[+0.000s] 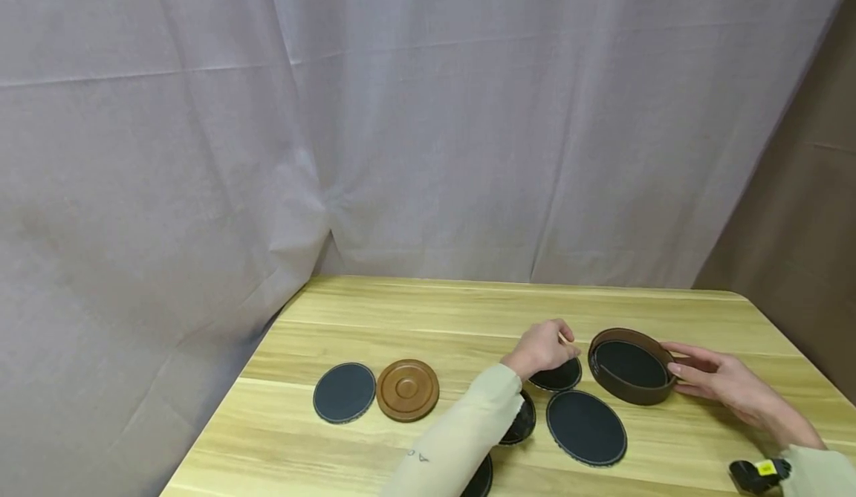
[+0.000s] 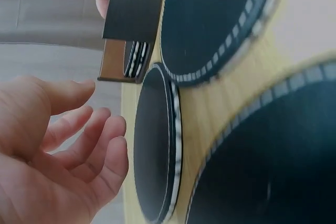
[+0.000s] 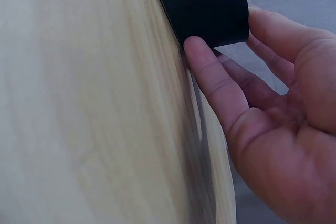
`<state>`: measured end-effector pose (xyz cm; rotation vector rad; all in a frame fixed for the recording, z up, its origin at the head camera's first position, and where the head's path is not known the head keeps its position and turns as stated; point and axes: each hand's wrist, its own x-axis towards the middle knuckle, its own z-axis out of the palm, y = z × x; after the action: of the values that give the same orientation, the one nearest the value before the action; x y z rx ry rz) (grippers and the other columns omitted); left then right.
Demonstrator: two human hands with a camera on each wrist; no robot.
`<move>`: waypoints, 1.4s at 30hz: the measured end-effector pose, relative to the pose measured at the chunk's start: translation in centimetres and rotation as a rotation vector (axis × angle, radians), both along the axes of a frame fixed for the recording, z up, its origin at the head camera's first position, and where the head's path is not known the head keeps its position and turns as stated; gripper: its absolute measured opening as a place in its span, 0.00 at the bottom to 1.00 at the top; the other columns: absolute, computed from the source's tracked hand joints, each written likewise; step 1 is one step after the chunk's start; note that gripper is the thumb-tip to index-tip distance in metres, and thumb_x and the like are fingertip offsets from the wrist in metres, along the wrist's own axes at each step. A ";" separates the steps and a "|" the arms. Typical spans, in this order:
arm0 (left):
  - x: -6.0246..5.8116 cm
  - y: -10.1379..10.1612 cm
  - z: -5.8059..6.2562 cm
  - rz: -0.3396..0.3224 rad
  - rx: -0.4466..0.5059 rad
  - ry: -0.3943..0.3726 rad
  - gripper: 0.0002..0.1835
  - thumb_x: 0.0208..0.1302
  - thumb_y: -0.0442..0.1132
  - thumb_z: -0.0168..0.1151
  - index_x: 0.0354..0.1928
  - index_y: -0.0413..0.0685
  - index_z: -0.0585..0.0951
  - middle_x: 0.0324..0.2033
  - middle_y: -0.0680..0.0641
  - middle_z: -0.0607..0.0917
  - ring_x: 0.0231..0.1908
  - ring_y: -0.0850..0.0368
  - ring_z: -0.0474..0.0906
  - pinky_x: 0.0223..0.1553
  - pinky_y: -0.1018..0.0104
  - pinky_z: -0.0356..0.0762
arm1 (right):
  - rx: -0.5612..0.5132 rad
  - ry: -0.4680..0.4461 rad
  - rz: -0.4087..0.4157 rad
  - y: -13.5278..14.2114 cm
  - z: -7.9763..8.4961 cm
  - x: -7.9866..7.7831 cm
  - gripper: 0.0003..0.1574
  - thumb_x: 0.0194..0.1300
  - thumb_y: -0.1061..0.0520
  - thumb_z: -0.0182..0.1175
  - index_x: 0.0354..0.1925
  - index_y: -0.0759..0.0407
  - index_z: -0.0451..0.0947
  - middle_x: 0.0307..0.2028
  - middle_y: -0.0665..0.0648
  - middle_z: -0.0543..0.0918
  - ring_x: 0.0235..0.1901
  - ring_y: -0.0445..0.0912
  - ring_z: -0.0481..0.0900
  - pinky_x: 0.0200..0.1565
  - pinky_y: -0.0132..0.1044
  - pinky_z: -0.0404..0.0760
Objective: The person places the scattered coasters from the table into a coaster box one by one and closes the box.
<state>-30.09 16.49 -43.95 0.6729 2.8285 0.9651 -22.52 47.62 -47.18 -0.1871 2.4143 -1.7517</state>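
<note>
My right hand (image 1: 725, 385) holds the outer side of a round brown coaster holder (image 1: 631, 393), thumb and fingers spread around its wall. A cutout in the holder's wall (image 2: 131, 14) shows a few stitched-edge coasters stacked inside. Over a black round coaster (image 1: 556, 378) left of the holder hovers my left hand (image 1: 543, 348). Its fingers are loosely bent with nothing between them, apart from the coaster (image 2: 152, 145) in the left wrist view. Another black coaster (image 1: 587, 429) lies just in front of the holder.
Further left lie a brown round disc with ringed grooves (image 1: 408, 391) and a dark coaster (image 1: 344, 393). Two more black coasters, one of them here (image 1: 520, 419), are partly hidden by my left sleeve. A grey curtain (image 1: 428, 125) hangs behind the wooden table (image 1: 281, 437).
</note>
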 end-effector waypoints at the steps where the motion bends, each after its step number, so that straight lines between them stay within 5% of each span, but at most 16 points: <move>1: -0.1 -0.1 0.0 -0.001 -0.008 0.003 0.09 0.59 0.49 0.70 0.39 0.58 0.81 0.30 0.60 0.84 0.28 0.68 0.75 0.30 0.76 0.70 | -0.001 -0.001 -0.001 0.0 0.0 0.0 0.33 0.73 0.59 0.54 0.73 0.60 0.60 0.49 0.25 0.74 0.47 0.27 0.79 0.48 0.37 0.84; 12: -1.5 -2.5 0.5 -0.010 -0.114 0.022 0.17 0.60 0.53 0.69 0.47 0.56 0.79 0.43 0.56 0.85 0.38 0.64 0.77 0.40 0.75 0.73 | 0.006 -0.010 -0.019 0.1 0.1 0.0 0.33 0.73 0.58 0.55 0.72 0.58 0.61 0.49 0.24 0.73 0.47 0.26 0.79 0.47 0.37 0.84; 22: -1.6 -4.0 0.6 0.048 -0.230 -0.056 0.27 0.58 0.59 0.69 0.55 0.56 0.76 0.52 0.51 0.78 0.55 0.55 0.71 0.51 0.67 0.73 | -0.005 -0.005 -0.014 0.3 0.2 0.0 0.30 0.73 0.59 0.54 0.71 0.53 0.64 0.48 0.25 0.74 0.47 0.27 0.79 0.47 0.36 0.84; 29: -1.7 -4.1 0.1 0.116 -0.352 -0.078 0.27 0.51 0.65 0.71 0.44 0.55 0.78 0.47 0.51 0.79 0.50 0.56 0.72 0.45 0.65 0.75 | 0.006 -0.007 -0.019 0.2 0.1 -0.1 0.31 0.73 0.59 0.55 0.71 0.54 0.64 0.48 0.28 0.75 0.46 0.29 0.80 0.47 0.37 0.84; 38: -1.8 -3.9 -0.2 0.180 -0.342 -0.104 0.26 0.45 0.64 0.76 0.36 0.54 0.80 0.41 0.50 0.81 0.46 0.54 0.74 0.39 0.63 0.76 | 0.003 -0.006 -0.008 0.3 -0.1 -0.1 0.30 0.73 0.59 0.54 0.71 0.52 0.65 0.48 0.27 0.75 0.47 0.29 0.81 0.47 0.37 0.84; 42: -1.8 -3.7 -0.2 0.199 -0.342 -0.113 0.28 0.45 0.63 0.76 0.40 0.53 0.80 0.44 0.49 0.81 0.48 0.54 0.74 0.43 0.64 0.76 | -0.009 -0.006 -0.004 0.2 -0.2 -0.2 0.30 0.73 0.60 0.55 0.71 0.53 0.65 0.48 0.26 0.75 0.46 0.29 0.81 0.47 0.36 0.84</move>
<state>-31.91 12.75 -44.17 0.2942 2.8918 0.4970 -22.71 47.78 -47.39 -0.1783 2.4046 -1.7629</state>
